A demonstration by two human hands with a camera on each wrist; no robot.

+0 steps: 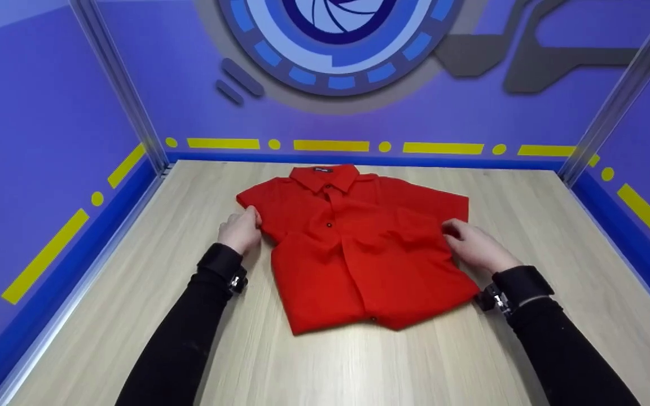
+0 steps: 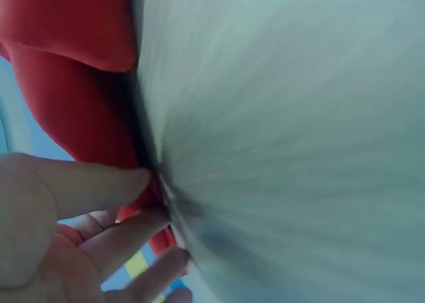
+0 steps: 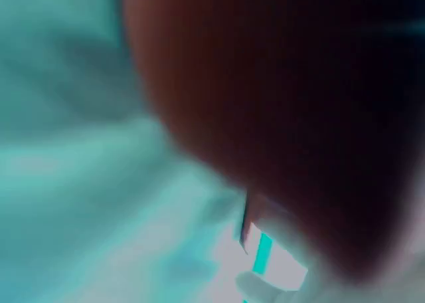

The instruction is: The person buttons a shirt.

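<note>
Has a red shirt [image 1: 353,254] spread front up on the worktop [image 1: 133,293], with the collar [image 1: 345,179] towards the back wall [image 1: 353,127], probably to bring both side edges within reach. Pinches an edge by one sleeve [image 1: 260,194] with the fingers of the left hand [image 1: 240,230], nearly closed with only cloth between, likely for a sure hold on a thin margin. Sets the bent fingers of the right hand [image 1: 478,248] at the opposite edge, seemingly to balance the handling from both sides; cannot tell, with the right wrist view dark and blurred, how far open or whether gripping cloth.
</note>
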